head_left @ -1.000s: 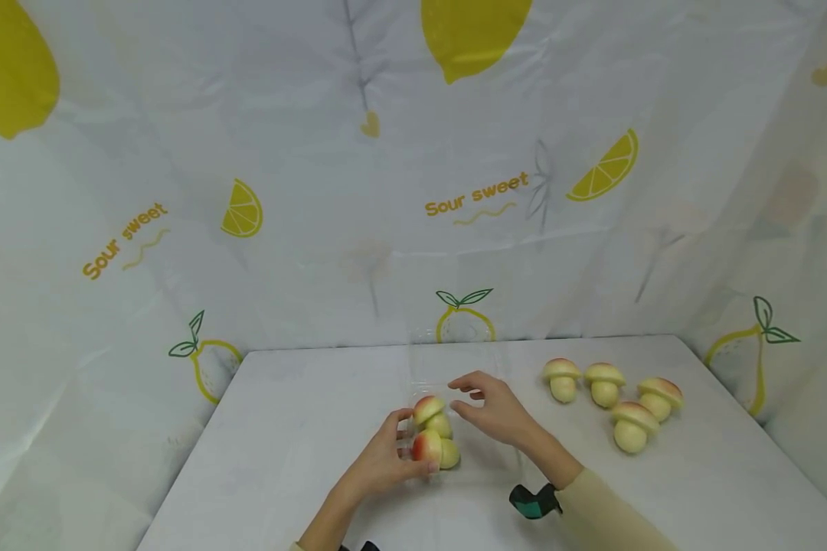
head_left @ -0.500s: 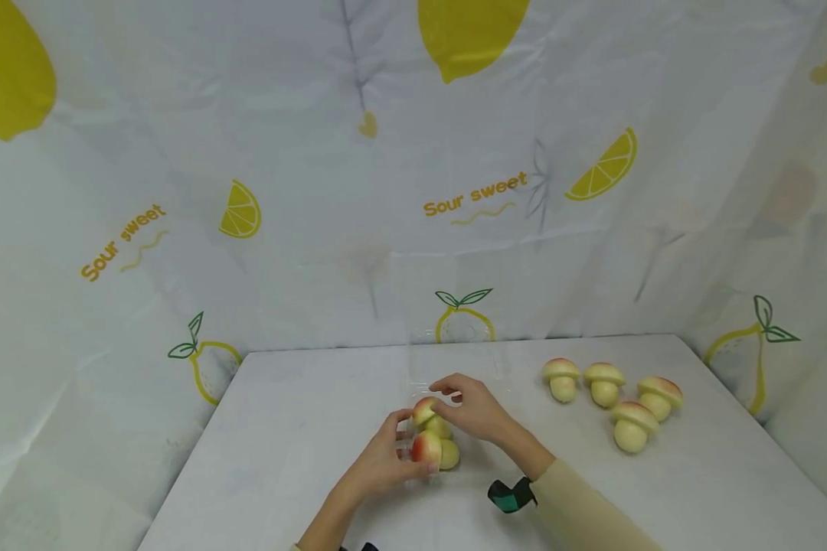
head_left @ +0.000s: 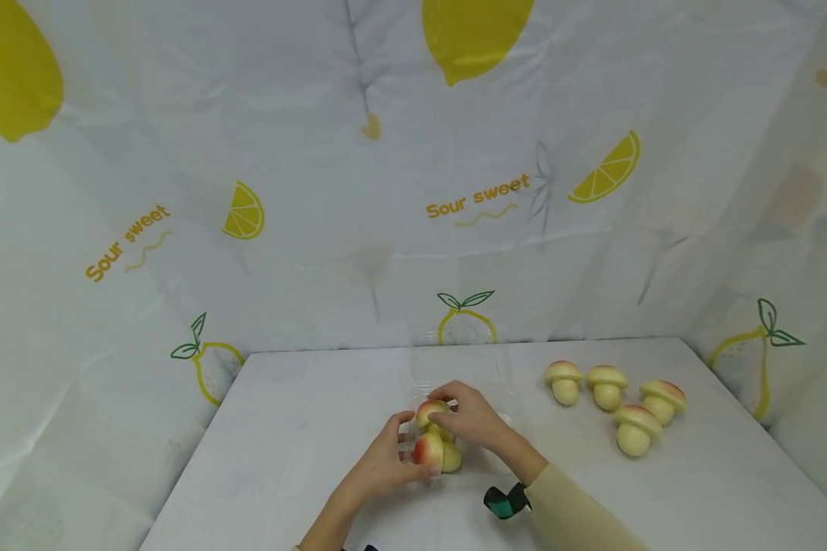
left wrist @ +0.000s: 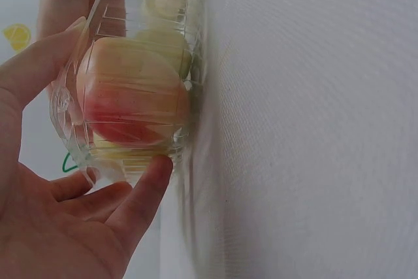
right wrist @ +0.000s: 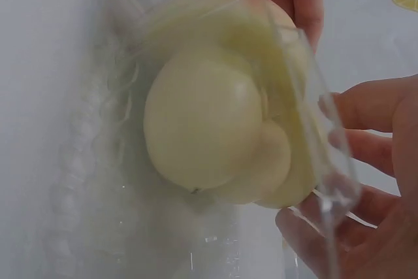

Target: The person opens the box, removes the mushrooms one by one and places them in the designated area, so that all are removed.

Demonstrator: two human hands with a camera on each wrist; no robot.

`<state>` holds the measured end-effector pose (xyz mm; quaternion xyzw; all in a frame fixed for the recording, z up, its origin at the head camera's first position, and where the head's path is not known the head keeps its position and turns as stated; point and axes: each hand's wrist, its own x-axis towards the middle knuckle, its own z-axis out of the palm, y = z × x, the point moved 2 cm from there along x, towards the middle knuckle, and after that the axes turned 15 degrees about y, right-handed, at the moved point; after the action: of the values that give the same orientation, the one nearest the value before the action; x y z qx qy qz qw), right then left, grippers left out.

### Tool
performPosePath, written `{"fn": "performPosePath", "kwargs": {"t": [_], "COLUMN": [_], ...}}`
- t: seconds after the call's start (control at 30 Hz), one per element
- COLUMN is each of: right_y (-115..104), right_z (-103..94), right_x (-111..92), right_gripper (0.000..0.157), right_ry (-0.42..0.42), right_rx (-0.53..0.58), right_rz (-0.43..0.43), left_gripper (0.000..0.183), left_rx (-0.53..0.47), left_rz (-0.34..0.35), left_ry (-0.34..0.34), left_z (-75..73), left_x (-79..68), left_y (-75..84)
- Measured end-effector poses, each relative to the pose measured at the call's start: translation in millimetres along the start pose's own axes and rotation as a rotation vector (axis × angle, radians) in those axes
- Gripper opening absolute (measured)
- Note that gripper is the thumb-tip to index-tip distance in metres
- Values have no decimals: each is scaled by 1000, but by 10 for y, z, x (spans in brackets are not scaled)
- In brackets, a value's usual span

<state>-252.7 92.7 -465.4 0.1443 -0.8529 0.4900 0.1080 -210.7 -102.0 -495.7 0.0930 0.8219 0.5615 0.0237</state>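
Observation:
A clear plastic box (head_left: 458, 366) lies on the white table with its lid laid back. Two pale yellow toy mushrooms with reddish caps sit along its left side, the near mushroom (head_left: 429, 450) and the far mushroom (head_left: 425, 414). My left hand (head_left: 387, 461) grips the box's left wall, thumb at the near corner; the left wrist view shows the near mushroom (left wrist: 134, 93) through the plastic. My right hand (head_left: 475, 419) reaches in from the right and pinches the far mushroom's cap. The right wrist view shows the near mushroom's round stem (right wrist: 199, 122) up close.
Several more toy mushrooms stand at the table's right: a back-left mushroom (head_left: 563, 383), a mushroom (head_left: 607, 386) beside it, a right mushroom (head_left: 664, 401) and a front mushroom (head_left: 635, 430). A lemon-printed curtain (head_left: 317, 252) hangs behind the table (head_left: 282, 428).
My right hand has moved left and closed its fingers on the far mushroom, which has shifted slightly to the right. My left hand stays on the box.

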Motion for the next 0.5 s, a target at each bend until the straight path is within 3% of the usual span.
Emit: {"fn": "performPosePath", "kwargs": {"t": [0.5], "right_y": [83], "right_z": [-26], "right_x": [-43], "right_gripper": [29], "right_ry": [61], "right_rx": [-99], "right_rz": [16], "left_gripper": [100], "left_rx": [43], "left_rz": [-24], "left_ry": [17], "left_z": [3], "left_x": [-25], "left_y": [11]}}
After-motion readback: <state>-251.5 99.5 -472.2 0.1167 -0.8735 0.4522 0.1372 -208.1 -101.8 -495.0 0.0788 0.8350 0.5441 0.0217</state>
